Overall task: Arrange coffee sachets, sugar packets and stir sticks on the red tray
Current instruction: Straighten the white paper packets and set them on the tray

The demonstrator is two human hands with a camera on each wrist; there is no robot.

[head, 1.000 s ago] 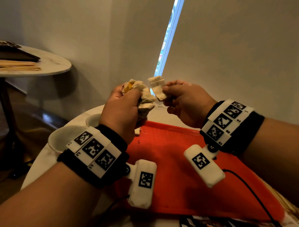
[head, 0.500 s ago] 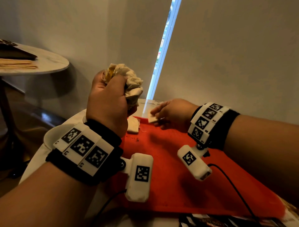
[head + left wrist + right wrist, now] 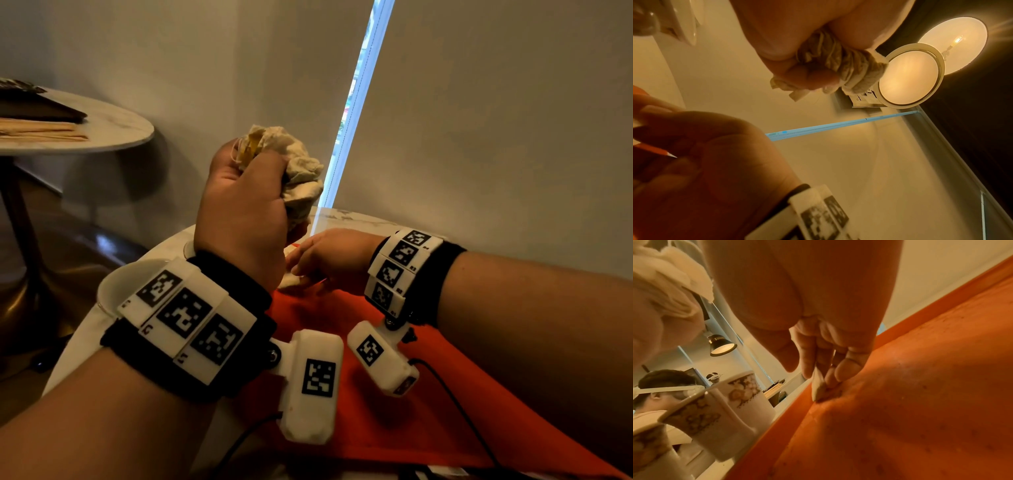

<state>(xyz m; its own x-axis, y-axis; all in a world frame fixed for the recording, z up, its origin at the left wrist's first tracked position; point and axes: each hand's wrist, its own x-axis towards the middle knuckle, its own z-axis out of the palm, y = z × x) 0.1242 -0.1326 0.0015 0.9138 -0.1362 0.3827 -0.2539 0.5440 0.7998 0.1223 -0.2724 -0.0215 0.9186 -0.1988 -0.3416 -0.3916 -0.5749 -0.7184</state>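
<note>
My left hand (image 3: pixel 239 209) is raised above the table's far left and grips a crumpled bunch of beige sachets (image 3: pixel 303 171); in the left wrist view its curled fingers (image 3: pixel 809 78) wrap round the bunch (image 3: pixel 849 65). Below it, my right hand (image 3: pixel 296 270) is down at the far left corner of the red tray (image 3: pixel 394 428). In the right wrist view its nearly straight fingertips (image 3: pixel 807 369) pinch a single beige sachet (image 3: pixel 818 391), which stands on edge and touches the tray (image 3: pixel 920 402). Another pale sachet (image 3: pixel 289 281) lies by that corner, partly hidden.
White cups with a brown floral band (image 3: pixel 731 402) stand just off the tray's left edge; one rim (image 3: pixel 109 291) shows behind my left wrist. A second round table (image 3: pixel 113 133) at the back left carries a dark folder and thin wooden sticks (image 3: pixel 41 132). A wall is close behind.
My right hand drew one sachet off the bunch in the air, lowered it to the tray's far edge, then slid left to the corner. My left hand lifted the bunch higher.
</note>
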